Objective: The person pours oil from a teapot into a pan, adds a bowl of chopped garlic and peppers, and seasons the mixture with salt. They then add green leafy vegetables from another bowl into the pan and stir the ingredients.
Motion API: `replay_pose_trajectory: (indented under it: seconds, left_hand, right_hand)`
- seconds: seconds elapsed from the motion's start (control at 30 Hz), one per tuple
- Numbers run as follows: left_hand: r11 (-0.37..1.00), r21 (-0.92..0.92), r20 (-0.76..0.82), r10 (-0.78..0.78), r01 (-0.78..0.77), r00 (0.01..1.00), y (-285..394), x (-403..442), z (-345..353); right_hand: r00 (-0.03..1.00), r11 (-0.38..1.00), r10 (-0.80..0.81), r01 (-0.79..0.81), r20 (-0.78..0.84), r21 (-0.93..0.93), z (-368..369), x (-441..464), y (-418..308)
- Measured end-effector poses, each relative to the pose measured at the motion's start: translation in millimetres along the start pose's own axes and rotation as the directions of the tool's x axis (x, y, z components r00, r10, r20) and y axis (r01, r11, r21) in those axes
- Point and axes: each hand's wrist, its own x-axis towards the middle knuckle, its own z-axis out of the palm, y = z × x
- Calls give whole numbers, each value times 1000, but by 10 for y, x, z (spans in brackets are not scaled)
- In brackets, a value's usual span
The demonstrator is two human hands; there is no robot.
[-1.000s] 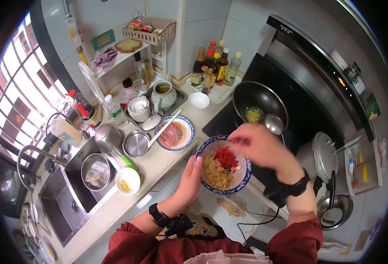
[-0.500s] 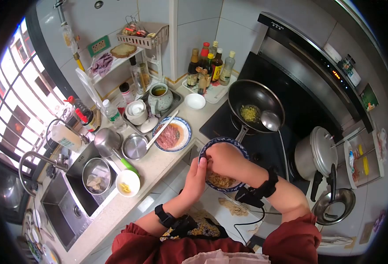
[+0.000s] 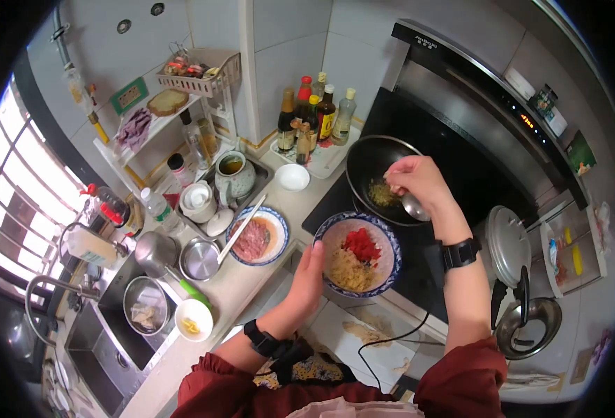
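My left hand [image 3: 307, 280] grips the left rim of a blue-patterned bowl [image 3: 327, 244], which holds red chopped pieces [image 3: 361, 246] and pale minced pieces [image 3: 350, 271] side by side. Over the right part of the dark wok [image 3: 370, 155], my right hand [image 3: 417, 182] is closed with fingertips pinched together; what they hold is too small to name. Beneath it, greenish-yellow bits [image 3: 383, 194] lie in the wok. A metal ladle [image 3: 414, 207] rests in the wok just below my right hand.
Left of the bowl, a plate of raw minced meat [image 3: 254, 239] carries chopsticks [image 3: 241, 230]. Bottles [image 3: 325, 115] stand behind a small white bowl [image 3: 293, 177]. A pressure cooker [image 3: 508, 247] is at the right. The sink [image 3: 100, 348] lies at the lower left.
My right hand has moved up and away from the patterned bowl to above the wok, uncovering the bowl's contents. My left hand still holds the bowl. The whole view has shifted slightly.
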Motion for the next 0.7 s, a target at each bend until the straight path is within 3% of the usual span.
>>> replay_pose_trajectory:
  seconds: [0.03, 0.07, 0.1, 0.13, 0.2, 0.3, 0.33, 0.4, 0.53, 0.6, 0.67, 0.7]
  left_hand:
    - [1000, -2, 5, 2, -2, 1000, -29, 45, -22]
    - [1000, -4, 0, 11, -11, 1000, -84, 93, -82]
    - [1000, -6, -5, 20, -20, 1000, -104, 140, -125]
    - [1000, -9, -2, 20, -20, 1000, -20, 129, -118]
    - [997, 39, 11, -69, 68, 998, 185, 21, -101]
    - [999, -36, 53, 24, -22, 998, -10, 161, -271]
    - [999, -35, 46, 20, -18, 999, -3, 169, -296]
    - [995, 12, 53, 96, -97, 994, 25, 191, -318]
    - [996, -26, 41, 89, -88, 995, 9, 207, -313]
    - [998, -57, 41, -25, 28, 999, 72, 152, -289]
    - [999, -37, 44, 5, -3, 999, 90, 112, -271]
    - [999, -22, 52, 31, -30, 998, 95, 92, -257]
  right_hand:
    - [1000, 1000, -2, 2, -4, -4, -98, 137, 126]
    - [989, 951, -70, 27, -129, -308, -181, 285, 278]
    - [959, 813, -170, 7, -225, -583, -220, 406, 393]
    - [971, 641, -137, -65, -197, -765, -222, 495, 455]
    - [985, 507, -140, -14, -99, -862, -372, 767, 1004]
    - [960, 503, -230, -24, -161, -864, -400, 789, 997]
    - [978, 555, -137, -55, -157, -830, -455, 803, 812]
    - [919, 517, -329, -16, -216, -856, -392, 767, 755]
    - [983, 393, -163, -14, -84, -919, -330, 749, 940]
    - [965, 492, -260, 102, -35, -865, -322, 640, 987]
    - [943, 477, -325, 104, -66, -873, -342, 568, 941]
    - [939, 563, -335, 132, -79, -816, -271, 393, 670]
